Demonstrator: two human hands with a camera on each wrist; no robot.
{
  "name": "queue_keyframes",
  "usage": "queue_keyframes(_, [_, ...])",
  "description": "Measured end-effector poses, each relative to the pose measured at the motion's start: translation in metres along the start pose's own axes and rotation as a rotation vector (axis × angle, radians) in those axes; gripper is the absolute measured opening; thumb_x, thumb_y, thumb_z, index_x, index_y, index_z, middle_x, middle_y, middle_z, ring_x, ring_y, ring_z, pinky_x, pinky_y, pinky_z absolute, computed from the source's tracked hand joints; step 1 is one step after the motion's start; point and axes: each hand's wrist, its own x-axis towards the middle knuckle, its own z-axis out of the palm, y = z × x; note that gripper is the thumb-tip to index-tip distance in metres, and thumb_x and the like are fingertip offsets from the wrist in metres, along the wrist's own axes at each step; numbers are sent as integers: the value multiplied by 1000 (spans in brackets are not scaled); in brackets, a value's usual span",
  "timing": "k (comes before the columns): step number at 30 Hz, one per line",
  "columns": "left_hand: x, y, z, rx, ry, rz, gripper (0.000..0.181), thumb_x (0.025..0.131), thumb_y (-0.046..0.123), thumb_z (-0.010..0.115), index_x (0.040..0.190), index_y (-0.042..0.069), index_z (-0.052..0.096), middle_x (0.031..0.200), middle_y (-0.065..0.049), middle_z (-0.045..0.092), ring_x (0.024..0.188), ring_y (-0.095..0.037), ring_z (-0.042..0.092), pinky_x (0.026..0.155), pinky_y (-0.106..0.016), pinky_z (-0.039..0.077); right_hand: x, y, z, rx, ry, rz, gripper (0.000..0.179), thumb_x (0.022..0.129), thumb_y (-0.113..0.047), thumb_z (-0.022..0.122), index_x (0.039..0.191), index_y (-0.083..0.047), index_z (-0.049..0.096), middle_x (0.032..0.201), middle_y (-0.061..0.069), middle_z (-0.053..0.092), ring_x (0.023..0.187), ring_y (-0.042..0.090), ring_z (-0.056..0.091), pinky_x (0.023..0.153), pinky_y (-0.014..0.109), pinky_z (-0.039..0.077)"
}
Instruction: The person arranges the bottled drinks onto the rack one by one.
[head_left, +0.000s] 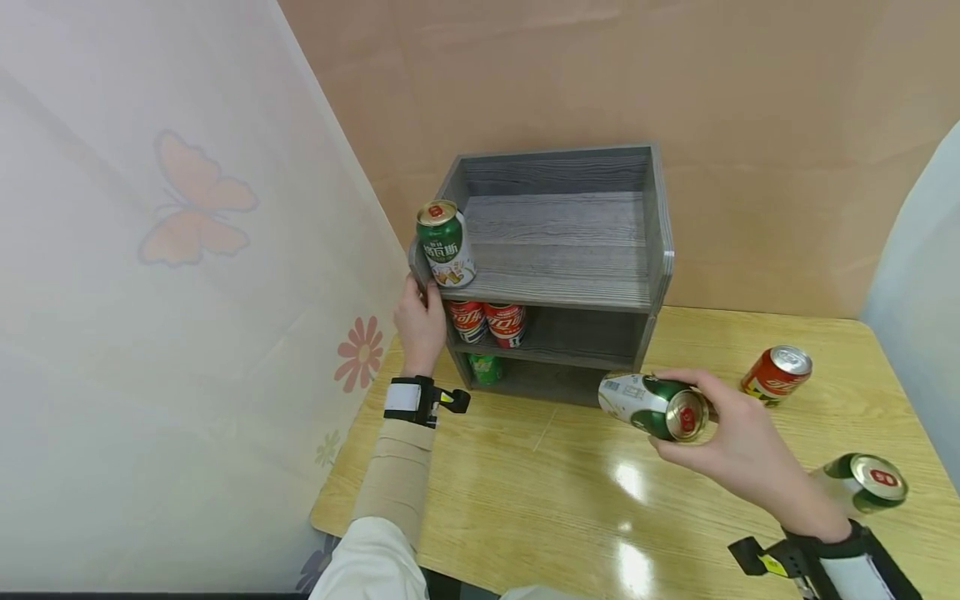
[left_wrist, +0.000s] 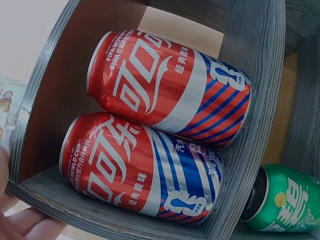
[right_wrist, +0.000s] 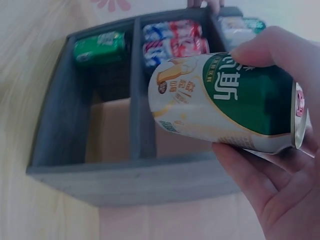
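My right hand (head_left: 738,437) grips a green-and-white drink can (head_left: 652,406), tilted on its side above the table in front of the shelf's lower right. In the right wrist view, the thumb and fingers wrap around that can (right_wrist: 225,102). The left hand (head_left: 420,325) holds the left side of a grey wooden shelf (head_left: 555,225); its fingers (left_wrist: 30,223) show at the board's edge. A matching can (head_left: 447,246) stands on the top tier's left. Two red cola cans (left_wrist: 135,75) sit side by side on the middle tier, and a green can (left_wrist: 282,197) stands on the bottom tier.
On the table's right side stand a red can (head_left: 776,375) and another green-and-white can (head_left: 862,483), the latter partly behind my right forearm. The shelf stands at the back of the wooden table (head_left: 525,492), near a brown backdrop (head_left: 765,167) and a pale wall (head_left: 300,275) on the left.
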Motion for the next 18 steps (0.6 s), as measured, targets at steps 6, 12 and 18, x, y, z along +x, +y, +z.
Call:
queue_keyframes(6, [-1,1,0,7,-5,-8,19,106,15,54,112,-1,62,94,-18,68,77,-29,64,63,-40,48,9,-16,4,50,54,-95,85,56,1,95,133,-13,61,120,3,67,92,5,62,70,12,51])
queue_keyframes(12, [-1,2,0,16,-5,-9,19,106,15,54,111,-2,62,88,-17,66,71,-30,61,59,-39,43,21,-26,7,87,95,-178,85,58,2,92,135,-9,58,134,2,63,100,3,61,71,13,51])
queue_keyframes(18, [-1,3,-1,14,-5,-12,20,106,14,54,114,-2,62,93,-19,69,73,-31,63,60,-41,46,36,-38,10,125,145,-218,85,59,3,91,136,-5,55,136,2,62,97,7,61,67,14,50])
